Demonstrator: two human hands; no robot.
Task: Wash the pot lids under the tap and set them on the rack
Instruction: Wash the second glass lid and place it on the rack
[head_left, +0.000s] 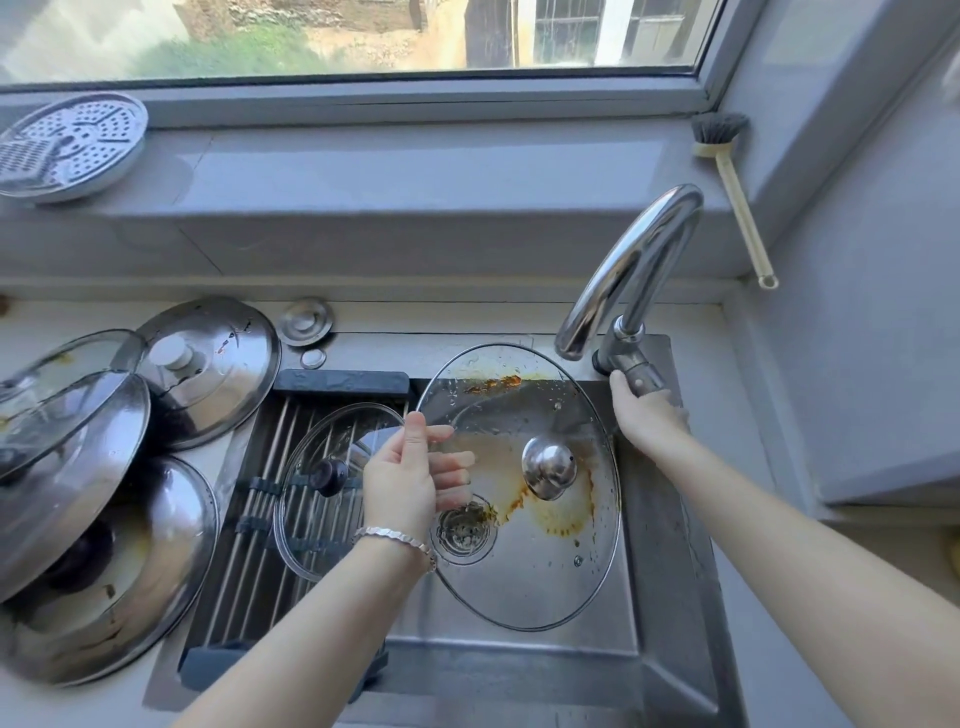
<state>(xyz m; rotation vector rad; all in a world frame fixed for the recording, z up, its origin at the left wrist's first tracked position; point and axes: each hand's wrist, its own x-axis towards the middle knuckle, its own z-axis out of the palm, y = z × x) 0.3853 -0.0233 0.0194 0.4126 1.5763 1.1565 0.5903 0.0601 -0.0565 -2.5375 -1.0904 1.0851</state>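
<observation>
Left grip (402, 478): thumb on top and fingers beneath, pinching the rim of the dirty glass lid (524, 551) at its 9 o'clock edge. Nothing else supports the lid.
Right grip (647, 410): fingers curled round the tap lever (641, 376), at 2 o'clock from the lid.
Dirty glass lid: held tilted over the sink (670, 571), with orange crust at its 12 o'clock edge and a brown ring round the knob. The mouth of the tap (623, 270) is just above its 1 o'clock rim.
Rack (244, 545): lies across the sink at 9 o'clock and bears a smaller glass lid (311, 540).
Slip risk: a one-edge pinch on wet, greasy glass is weak. Water landing on the far side could lever the lid out of the fingers and into the steel basin.
Splash risk: opening the lever hard could send spray off the tilted dome over the bench.
Knock risk: lifting the rim could strike the spout, and swinging toward 9 o'clock could clip the lid on the rack.
Stack risk: the leaning lids (104, 519) on the bench at 9 o'clock could slide if bumped.
</observation>
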